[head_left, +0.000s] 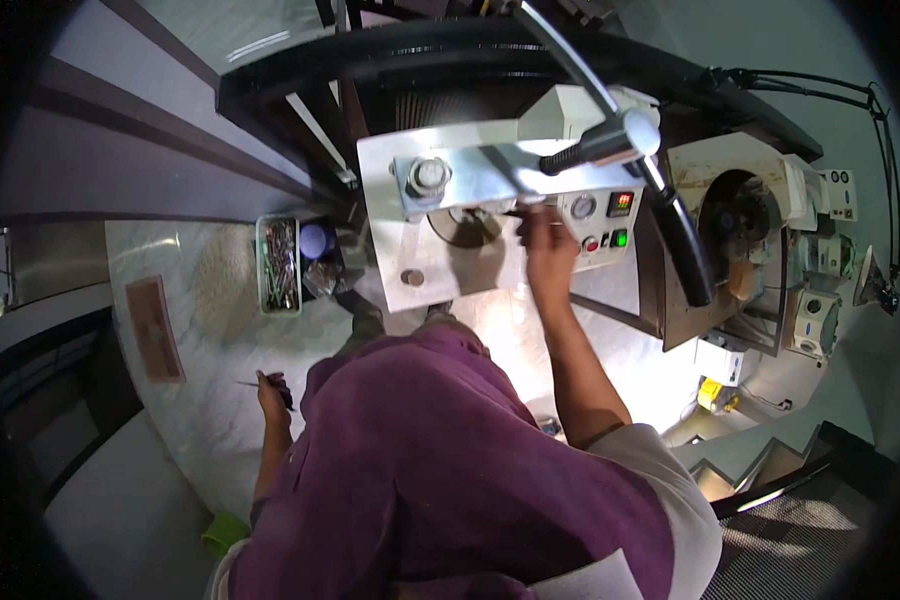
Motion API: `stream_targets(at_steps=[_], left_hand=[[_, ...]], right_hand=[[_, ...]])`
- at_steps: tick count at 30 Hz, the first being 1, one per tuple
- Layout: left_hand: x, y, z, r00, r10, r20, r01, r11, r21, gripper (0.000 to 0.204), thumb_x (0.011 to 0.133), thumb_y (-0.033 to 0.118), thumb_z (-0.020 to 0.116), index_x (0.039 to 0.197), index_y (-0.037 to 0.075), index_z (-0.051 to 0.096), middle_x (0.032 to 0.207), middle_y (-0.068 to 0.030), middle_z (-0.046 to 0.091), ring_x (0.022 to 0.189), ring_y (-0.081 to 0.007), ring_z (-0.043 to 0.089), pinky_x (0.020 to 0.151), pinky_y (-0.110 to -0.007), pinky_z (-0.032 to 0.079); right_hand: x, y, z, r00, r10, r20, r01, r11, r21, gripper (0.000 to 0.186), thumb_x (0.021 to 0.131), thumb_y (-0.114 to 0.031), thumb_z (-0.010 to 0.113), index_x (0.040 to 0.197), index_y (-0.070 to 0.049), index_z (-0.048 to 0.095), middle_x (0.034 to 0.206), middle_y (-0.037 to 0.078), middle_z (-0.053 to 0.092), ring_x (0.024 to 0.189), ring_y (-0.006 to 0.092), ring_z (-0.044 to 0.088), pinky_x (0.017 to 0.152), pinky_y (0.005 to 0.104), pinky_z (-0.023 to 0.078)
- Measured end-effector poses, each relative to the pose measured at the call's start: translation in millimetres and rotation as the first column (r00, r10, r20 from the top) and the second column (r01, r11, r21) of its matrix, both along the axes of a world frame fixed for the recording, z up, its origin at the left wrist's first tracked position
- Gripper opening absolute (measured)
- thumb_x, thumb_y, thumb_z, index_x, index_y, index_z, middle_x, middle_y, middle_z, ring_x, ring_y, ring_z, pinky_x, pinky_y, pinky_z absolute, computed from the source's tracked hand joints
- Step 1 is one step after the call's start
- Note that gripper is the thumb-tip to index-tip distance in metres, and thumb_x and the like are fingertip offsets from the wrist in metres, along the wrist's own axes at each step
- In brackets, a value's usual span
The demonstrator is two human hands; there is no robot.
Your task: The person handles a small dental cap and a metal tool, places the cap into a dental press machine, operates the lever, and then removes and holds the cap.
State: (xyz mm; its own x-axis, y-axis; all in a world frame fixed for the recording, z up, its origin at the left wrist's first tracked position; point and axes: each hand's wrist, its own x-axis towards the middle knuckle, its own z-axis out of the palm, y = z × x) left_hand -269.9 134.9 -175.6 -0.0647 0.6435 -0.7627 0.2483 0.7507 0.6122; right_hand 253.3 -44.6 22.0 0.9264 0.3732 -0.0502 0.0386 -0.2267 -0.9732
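Observation:
Before me stands a white machine (382,235) with a round opening (463,228) in its top. A shiny metal bar (485,180) spans it, carrying a large bolt (429,176) and a lever with a black handle (685,250). My right hand (550,243) is beside the opening, under the bar, with its fingers closed; a dark bit shows at the fingertips, too small to name. To its right are a round gauge (583,207), a red-lit display (620,203) and a green-lit switch (620,239). Low at my left side, my left hand (272,398) is closed round a dark tool (284,392) with a thin rod.
A pale green tray (263,255) of small tools lies left of the machine, beside a purple round container (316,240). Farther left is a reddish-brown slab (154,330). A second, stained machine (695,160) stands at right, with small white units (816,325) beyond it.

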Motion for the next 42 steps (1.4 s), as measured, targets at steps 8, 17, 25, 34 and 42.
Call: stream_targets(at_steps=[8, 17, 25, 34, 42], left_hand=[[9, 4, -8, 0.993, -0.103, -0.059, 0.103, 0.995, -0.005, 0.060, 0.101, 0.053, 0.033, 0.084, 0.004, 0.062, 0.060, 0.0003, 0.048, 0.048, -0.0104, 0.043, 0.045, -0.027, 0.033], [24, 16, 10, 0.997, -0.077, -0.005, 0.077, 0.996, 0.044, 0.058, 0.101, 0.052, 0.033, 0.087, 0.004, 0.061, 0.059, 0.0002, 0.047, 0.043, -0.0095, 0.040, 0.040, -0.026, 0.029], [7, -8, 0, 0.999, -0.008, -0.047, 0.007, 1.000, -0.010, 0.060, 0.101, 0.054, 0.033, 0.086, 0.003, 0.061, 0.059, 0.0013, 0.047, 0.044, -0.0092, 0.039, 0.041, -0.025, 0.029], [-2, -13, -8, 0.996, -0.031, -0.088, 0.029, 0.999, -0.020, 0.060, 0.101, 0.055, 0.033, 0.085, 0.004, 0.060, 0.058, 0.0007, 0.046, 0.043, -0.0097, 0.038, 0.040, -0.026, 0.029], [11, -14, 8, 0.997, -0.037, -0.066, 0.038, 0.999, 0.011, 0.060, 0.101, 0.053, 0.032, 0.084, 0.004, 0.061, 0.058, 0.0005, 0.047, 0.043, -0.0099, 0.039, 0.041, -0.026, 0.030]], right_hand=[[-7, -25, 4, 0.931, -0.090, -0.354, 0.199, 0.937, 0.287, 0.035, 0.100, -0.030, 0.053, 0.097, 0.003, 0.064, 0.069, 0.003, 0.058, 0.060, 0.0079, 0.049, 0.054, 0.0221, 0.037], [-11, 4, -29, 0.911, 0.159, 0.381, -0.022, 0.940, -0.341, 0.016, 0.093, -0.015, 0.059, 0.102, -0.002, 0.062, 0.089, 0.022, 0.065, 0.076, 0.0398, 0.065, 0.066, 0.0435, 0.052], [22, 21, -31, 0.864, 0.465, 0.195, -0.311, 0.796, -0.519, 0.014, 0.086, -0.008, 0.060, 0.099, -0.002, 0.060, 0.092, 0.023, 0.063, 0.087, 0.0421, 0.062, 0.075, 0.0491, 0.050], [49, 38, -34, 0.698, 0.702, 0.140, -0.426, 0.565, -0.707, 0.050, 0.075, 0.000, 0.062, 0.124, -0.007, 0.056, 0.127, 0.019, 0.056, 0.119, 0.0405, 0.051, 0.099, 0.0442, 0.044], [32, 44, -23, 0.667, 0.689, 0.285, -0.361, 0.632, -0.685, 0.036, 0.083, -0.011, 0.062, 0.119, -0.011, 0.060, 0.122, 0.019, 0.060, 0.111, 0.0385, 0.057, 0.094, 0.0472, 0.047]])
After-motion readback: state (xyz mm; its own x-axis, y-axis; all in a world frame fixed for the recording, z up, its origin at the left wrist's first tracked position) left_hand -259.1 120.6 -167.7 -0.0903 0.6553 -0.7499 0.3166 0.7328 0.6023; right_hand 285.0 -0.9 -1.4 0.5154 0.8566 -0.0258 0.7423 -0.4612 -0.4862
